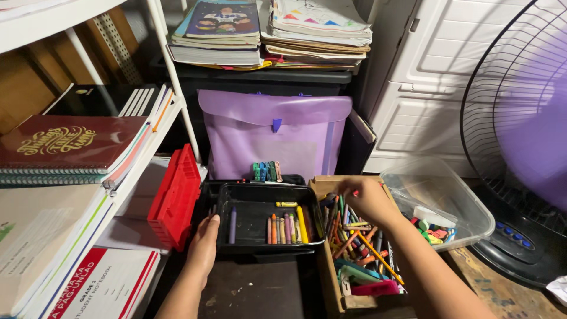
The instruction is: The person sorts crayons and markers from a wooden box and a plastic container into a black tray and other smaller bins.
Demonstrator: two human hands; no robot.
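My left hand rests against the front left corner of a black plastic tray, fingers curled on its rim. The tray holds several crayons lying side by side. My right hand reaches into a wooden box packed with crayons, pencils and pens; its fingers are closed around something small with a red tip near the box's far end. A few crayons stand behind the tray.
A purple plastic envelope case stands behind the tray. A red basket leans at the left beside shelves of notebooks. A clear plastic bin sits at the right, an electric fan beyond it. Stacked books lie above.
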